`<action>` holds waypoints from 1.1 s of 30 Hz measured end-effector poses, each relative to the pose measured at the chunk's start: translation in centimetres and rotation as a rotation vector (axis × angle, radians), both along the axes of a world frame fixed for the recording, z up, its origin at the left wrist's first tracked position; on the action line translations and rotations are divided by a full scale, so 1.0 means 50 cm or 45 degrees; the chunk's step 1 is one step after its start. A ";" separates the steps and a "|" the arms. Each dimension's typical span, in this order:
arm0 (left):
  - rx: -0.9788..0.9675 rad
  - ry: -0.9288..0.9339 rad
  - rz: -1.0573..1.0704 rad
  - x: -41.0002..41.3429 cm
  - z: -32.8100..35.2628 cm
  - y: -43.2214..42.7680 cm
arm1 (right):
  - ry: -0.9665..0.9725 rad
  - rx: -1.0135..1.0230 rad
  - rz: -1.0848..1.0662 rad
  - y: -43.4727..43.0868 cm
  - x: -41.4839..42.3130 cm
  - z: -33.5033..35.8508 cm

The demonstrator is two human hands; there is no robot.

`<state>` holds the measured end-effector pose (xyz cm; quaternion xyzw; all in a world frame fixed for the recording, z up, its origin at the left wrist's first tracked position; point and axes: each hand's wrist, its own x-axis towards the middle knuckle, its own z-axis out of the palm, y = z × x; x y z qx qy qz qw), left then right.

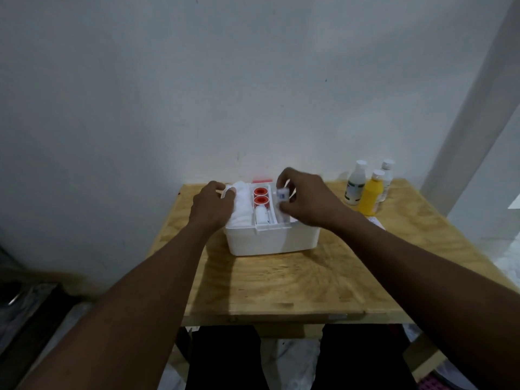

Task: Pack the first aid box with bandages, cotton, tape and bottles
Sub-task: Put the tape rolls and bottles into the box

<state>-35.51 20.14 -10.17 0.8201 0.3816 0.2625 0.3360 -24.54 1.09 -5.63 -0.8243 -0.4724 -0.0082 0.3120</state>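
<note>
A white first aid box (270,239) stands open on the wooden table (295,280). White cotton (243,204) fills its left compartment. The middle tray holds two red tape rolls (260,196) and a small white bottle (261,215). My left hand (212,204) rests on the cotton at the box's left edge, fingers curled on it. My right hand (305,198) hovers over the right compartment, pinching a small white packet with a blue mark (281,194). Three bottles stand at the table's back right: a white one (355,183), a yellow one (372,192) and another white one (387,175).
The table backs onto a white wall. A red piece (261,180) shows behind the box. White paper (375,220) lies right of my right wrist. Dark objects sit on the floor at left.
</note>
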 end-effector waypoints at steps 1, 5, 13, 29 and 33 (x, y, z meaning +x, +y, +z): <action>0.067 -0.026 0.005 -0.002 0.004 -0.004 | 0.002 -0.035 0.016 -0.004 -0.004 -0.008; 0.354 -0.122 -0.074 -0.008 0.033 -0.023 | 0.008 -0.057 0.114 -0.021 -0.004 -0.018; 0.555 0.040 -0.603 0.010 0.089 -0.098 | 0.311 -0.027 0.158 -0.049 0.007 -0.010; 0.334 0.210 -0.728 0.010 0.082 -0.118 | 0.040 -0.512 -0.625 -0.168 0.151 -0.111; 0.309 0.217 -0.742 0.011 0.082 -0.114 | 0.014 -0.479 -0.669 -0.173 0.143 -0.132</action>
